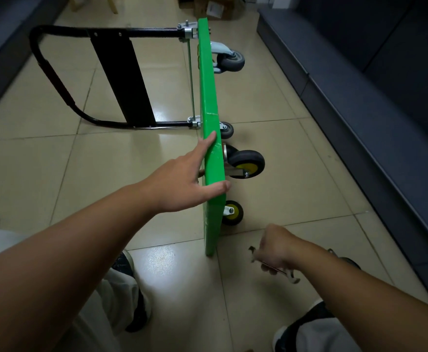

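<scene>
A green platform cart (209,102) stands on its side edge on the tiled floor, its black handle (55,82) lying out to the left and its wheels pointing right. My left hand (182,181) holds the cart's upper edge, thumb over the rim and index finger stretched along it. Just right of that hand is a black wheel with a yellow hub (248,163), with a smaller one (233,212) below. My right hand (274,247) is low, near the floor, gripping a metal wrench (290,275) whose ends stick out on both sides of the fist.
Two grey castors (230,59) sit at the cart's far end. Dark cabinets or benches (360,97) line the right side and a dark wall lies on the left. Cardboard boxes (215,7) stand at the far end. My knees and shoes (131,288) are at the bottom.
</scene>
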Demonstrator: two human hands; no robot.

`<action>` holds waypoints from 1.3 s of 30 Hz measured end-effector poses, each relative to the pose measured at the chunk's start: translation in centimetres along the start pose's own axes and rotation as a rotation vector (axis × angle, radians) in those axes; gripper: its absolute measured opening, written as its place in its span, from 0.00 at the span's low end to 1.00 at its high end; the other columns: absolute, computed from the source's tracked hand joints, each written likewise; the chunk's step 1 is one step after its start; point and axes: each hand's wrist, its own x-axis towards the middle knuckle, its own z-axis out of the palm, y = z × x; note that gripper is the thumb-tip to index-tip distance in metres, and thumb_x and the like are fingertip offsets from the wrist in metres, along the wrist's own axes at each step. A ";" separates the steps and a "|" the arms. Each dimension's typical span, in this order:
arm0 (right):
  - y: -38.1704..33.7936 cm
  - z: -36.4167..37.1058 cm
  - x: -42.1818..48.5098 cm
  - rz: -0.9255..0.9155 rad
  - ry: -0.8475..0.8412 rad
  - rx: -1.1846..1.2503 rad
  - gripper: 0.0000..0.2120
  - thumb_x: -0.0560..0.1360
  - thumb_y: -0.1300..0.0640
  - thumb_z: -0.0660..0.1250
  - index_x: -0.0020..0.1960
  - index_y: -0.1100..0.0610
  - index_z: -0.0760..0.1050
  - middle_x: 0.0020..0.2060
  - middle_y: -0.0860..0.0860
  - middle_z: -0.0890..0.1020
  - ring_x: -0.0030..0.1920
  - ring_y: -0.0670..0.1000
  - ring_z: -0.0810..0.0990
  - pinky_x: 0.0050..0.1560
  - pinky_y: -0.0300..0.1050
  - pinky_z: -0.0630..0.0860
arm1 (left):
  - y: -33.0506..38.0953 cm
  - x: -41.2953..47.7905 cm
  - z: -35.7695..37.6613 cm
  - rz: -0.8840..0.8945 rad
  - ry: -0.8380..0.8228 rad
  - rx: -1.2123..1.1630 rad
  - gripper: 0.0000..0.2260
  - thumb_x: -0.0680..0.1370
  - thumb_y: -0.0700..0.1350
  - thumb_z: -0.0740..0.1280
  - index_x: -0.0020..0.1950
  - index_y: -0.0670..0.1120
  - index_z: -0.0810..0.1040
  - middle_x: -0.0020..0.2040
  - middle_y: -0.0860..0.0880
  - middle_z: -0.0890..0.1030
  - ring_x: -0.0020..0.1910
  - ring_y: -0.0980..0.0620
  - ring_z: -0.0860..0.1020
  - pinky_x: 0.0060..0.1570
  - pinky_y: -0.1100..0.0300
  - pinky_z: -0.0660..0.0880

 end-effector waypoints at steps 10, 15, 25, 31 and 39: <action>-7.2 -8.1 -5.2 -0.263 0.356 0.782 0.08 0.80 0.61 0.66 0.44 0.56 0.80 0.41 0.58 0.86 0.33 0.51 0.80 0.39 0.47 0.78 | 0.2 -0.1 -0.1 0.008 0.008 -0.011 0.44 0.77 0.65 0.66 0.82 0.60 0.40 0.82 0.51 0.60 0.67 0.45 0.77 0.59 0.52 0.79; -8.7 -8.6 -5.2 -0.274 0.275 0.806 0.06 0.81 0.61 0.65 0.51 0.61 0.80 0.43 0.60 0.86 0.31 0.50 0.80 0.30 0.40 0.76 | 0.0 0.0 0.0 0.007 0.001 -0.015 0.44 0.77 0.64 0.67 0.82 0.61 0.40 0.81 0.51 0.62 0.66 0.46 0.78 0.59 0.51 0.80; -8.0 -8.3 -4.7 -0.333 0.224 0.899 0.08 0.80 0.64 0.65 0.45 0.62 0.82 0.45 0.64 0.86 0.30 0.49 0.77 0.32 0.41 0.76 | 0.0 0.0 0.0 0.001 -0.006 -0.007 0.45 0.73 0.72 0.60 0.82 0.61 0.39 0.81 0.51 0.63 0.66 0.47 0.77 0.57 0.57 0.74; -7.0 -6.0 -2.4 -0.456 0.297 0.855 0.08 0.81 0.60 0.67 0.55 0.61 0.84 0.44 0.59 0.86 0.29 0.48 0.78 0.33 0.42 0.77 | -0.4 -0.1 0.0 -0.012 -0.020 0.040 0.44 0.73 0.68 0.59 0.81 0.63 0.36 0.81 0.48 0.62 0.60 0.48 0.79 0.57 0.54 0.76; -5.1 -1.3 0.9 -0.685 0.499 0.867 0.15 0.79 0.63 0.70 0.65 0.56 0.80 0.49 0.44 0.85 0.51 0.42 0.85 0.49 0.34 0.80 | -0.4 -0.2 0.0 -0.016 -0.010 0.030 0.45 0.70 0.71 0.58 0.80 0.65 0.36 0.82 0.49 0.59 0.60 0.47 0.80 0.59 0.50 0.79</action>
